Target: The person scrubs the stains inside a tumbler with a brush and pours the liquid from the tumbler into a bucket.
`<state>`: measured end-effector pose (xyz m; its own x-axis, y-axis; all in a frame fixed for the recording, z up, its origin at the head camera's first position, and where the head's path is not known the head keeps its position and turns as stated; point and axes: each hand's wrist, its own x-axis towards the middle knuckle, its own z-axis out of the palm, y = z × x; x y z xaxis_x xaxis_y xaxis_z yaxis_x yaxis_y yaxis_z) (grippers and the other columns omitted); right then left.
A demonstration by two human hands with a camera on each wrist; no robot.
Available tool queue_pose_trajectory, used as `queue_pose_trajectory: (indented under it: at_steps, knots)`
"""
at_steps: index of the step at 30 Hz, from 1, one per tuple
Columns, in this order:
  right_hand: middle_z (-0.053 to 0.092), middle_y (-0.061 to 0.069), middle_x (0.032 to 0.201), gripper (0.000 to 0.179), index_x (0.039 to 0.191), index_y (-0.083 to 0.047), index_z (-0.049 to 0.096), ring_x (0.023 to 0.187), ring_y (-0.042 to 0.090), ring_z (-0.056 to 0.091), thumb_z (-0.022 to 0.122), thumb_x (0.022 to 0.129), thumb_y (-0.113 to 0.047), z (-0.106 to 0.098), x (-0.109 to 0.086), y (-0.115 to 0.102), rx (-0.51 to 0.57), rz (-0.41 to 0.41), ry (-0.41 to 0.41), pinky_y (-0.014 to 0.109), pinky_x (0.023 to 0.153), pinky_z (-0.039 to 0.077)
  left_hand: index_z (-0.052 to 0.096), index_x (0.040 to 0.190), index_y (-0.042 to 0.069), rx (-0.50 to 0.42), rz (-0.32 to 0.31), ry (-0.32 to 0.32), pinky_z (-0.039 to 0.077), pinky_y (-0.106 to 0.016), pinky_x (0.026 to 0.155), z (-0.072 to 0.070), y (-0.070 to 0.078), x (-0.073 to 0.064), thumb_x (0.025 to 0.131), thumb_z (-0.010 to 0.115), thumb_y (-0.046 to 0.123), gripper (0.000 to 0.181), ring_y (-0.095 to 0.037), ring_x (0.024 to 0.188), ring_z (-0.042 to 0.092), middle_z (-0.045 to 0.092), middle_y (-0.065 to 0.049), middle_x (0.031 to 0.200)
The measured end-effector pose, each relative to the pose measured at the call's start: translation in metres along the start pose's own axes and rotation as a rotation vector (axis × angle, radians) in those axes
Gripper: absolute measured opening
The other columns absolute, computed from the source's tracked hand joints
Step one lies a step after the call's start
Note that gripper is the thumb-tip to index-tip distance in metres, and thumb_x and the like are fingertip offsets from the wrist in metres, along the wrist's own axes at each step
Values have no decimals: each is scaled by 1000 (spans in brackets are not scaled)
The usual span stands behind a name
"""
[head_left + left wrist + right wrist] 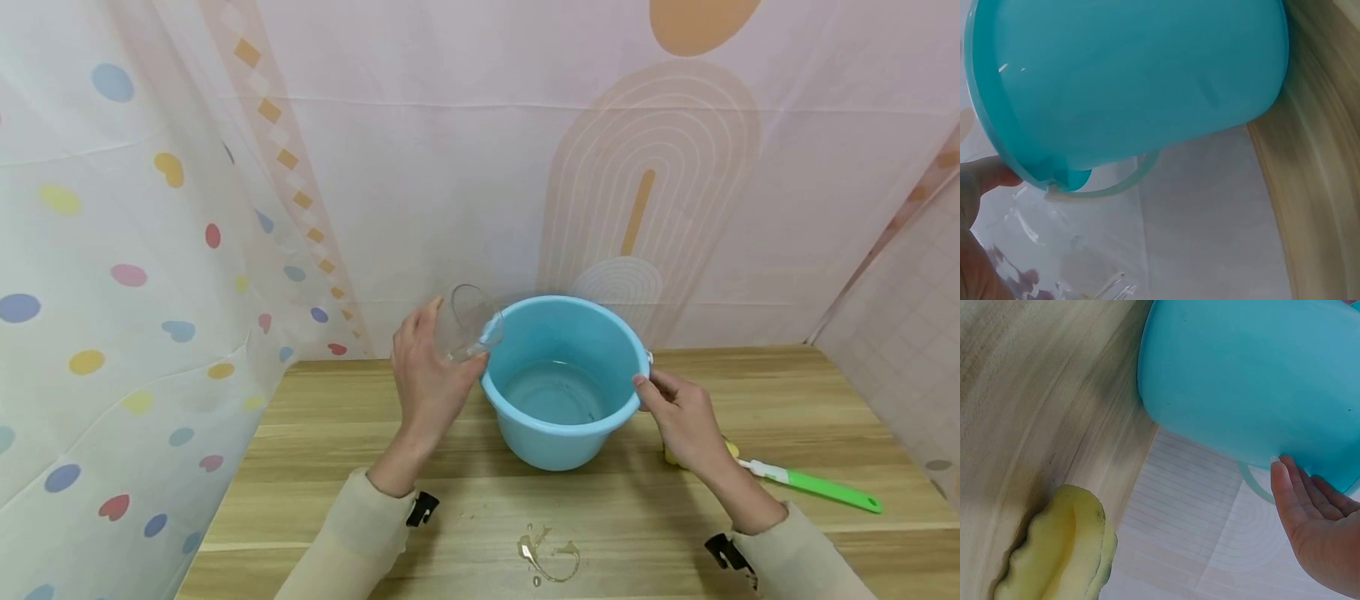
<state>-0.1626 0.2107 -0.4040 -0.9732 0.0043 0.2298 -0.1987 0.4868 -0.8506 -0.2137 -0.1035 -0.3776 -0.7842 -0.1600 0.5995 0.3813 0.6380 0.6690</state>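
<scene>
A light-blue bucket stands on the wooden table with shallow clear water in its bottom. At its left rim my left hand holds a clear cup, tilted, between fingers and thumb. The thumb is right at the bucket's rim. My right hand grips the rim on the opposite side, thumb on top and fingers beneath against the outer wall, as the right wrist view shows. The pale bucket handle hangs down behind the bucket in the left wrist view.
A brush with a yellow sponge head and a green handle lies right of the bucket, partly behind my right wrist. Spilled water wets the table's front. A patterned curtain hangs along the back and left.
</scene>
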Motion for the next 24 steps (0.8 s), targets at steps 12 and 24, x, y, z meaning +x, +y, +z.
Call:
queue_pose_trajectory:
  at_steps: [12,24]
  knots:
    - [73,23,118,48,140,7,61,89,9,73,54,111,-31,-1,0,1,-6,11,-2,47,88,60,56,146,8,58,9,-91,37,-61,107,-5,6,8,75,91,19,80,-40,130,47,57,-19,139]
    - [74,22,118,47,140,7,61,89,11,74,54,111,-30,-2,1,1,-4,4,-4,46,89,60,59,145,7,110,70,-89,37,-61,105,-4,9,10,73,91,12,78,-42,126,50,58,-20,137]
